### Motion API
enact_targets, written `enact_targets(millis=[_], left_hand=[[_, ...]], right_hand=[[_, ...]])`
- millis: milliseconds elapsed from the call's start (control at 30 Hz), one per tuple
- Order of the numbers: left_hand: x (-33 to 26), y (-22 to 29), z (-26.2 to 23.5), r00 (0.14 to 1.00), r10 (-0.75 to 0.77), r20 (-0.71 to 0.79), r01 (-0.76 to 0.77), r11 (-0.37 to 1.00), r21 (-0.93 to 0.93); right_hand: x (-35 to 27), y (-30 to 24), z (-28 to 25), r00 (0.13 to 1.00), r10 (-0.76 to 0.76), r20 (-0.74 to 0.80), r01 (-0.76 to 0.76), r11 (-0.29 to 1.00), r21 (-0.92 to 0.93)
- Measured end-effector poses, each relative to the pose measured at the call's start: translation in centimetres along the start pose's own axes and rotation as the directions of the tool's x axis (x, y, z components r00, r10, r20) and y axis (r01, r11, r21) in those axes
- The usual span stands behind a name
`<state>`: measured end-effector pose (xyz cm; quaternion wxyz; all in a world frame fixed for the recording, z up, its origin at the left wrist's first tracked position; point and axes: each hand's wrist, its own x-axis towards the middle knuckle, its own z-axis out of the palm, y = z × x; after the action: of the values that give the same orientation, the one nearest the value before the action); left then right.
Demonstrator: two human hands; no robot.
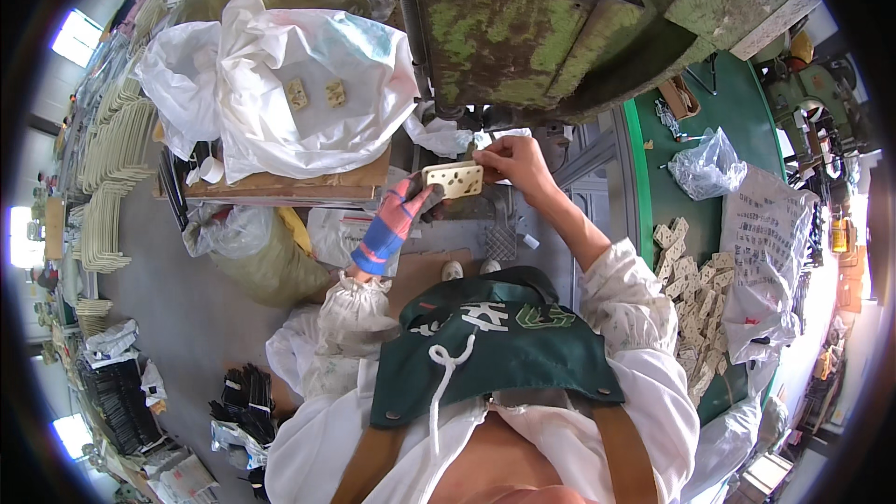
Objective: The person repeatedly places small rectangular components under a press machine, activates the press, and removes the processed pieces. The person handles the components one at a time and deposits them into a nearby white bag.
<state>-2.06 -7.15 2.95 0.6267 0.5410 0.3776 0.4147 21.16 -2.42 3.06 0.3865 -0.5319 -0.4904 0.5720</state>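
A cream rectangular plate with several holes [454, 181] is held up in front of me, below the green machine. Its left end is gripped by my left hand [399, 210], which wears a grey, pink and blue glove. My bare right hand [519, 166] is closed in a pinch at the plate's upper right corner. Exactly how those fingertips meet the edge is hard to make out. Two small pale perforated pieces [335, 93] lie on a white plastic sheet [266, 135] to the left.
A worn green machine [509, 47] looms directly ahead. On the green-topped table [695, 121] at the right are a heap of similar cream plates [695, 308], a clear plastic bag [707, 166] and a woven sack [763, 252]. A full sack [271, 266] stands on the floor at left.
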Motion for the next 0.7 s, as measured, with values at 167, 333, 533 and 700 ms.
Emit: enact_targets(millis=[167, 333, 533, 700], left_hand=[[4.2, 1.2, 1.5, 0.996, -0.056, 0.075, 0.061, 0.996, -0.071], [6.8, -4.0, 1.7, 0.963, 0.253, -0.096, -0.095, 0.648, 0.756], [5.5, -4.2, 2.6, 0.843, 0.529, 0.097, -0.372, 0.443, 0.816], [6.5, -4.2, 2.0, 0.906, 0.410, 0.105, -0.287, 0.414, 0.864]], right_hand=[[-2.6, -1.5, -1.8, 0.995, -0.080, -0.059, 0.082, 0.996, 0.039], [-2.2, -1.7, -2.2, 0.992, -0.115, -0.047, 0.117, 0.993, 0.035], [-1.5, -1.8, -2.2, 0.994, 0.023, -0.105, -0.005, 0.987, 0.162], [-0.9, -0.7, -2.9, 0.977, 0.209, 0.047, -0.214, 0.944, 0.252]])
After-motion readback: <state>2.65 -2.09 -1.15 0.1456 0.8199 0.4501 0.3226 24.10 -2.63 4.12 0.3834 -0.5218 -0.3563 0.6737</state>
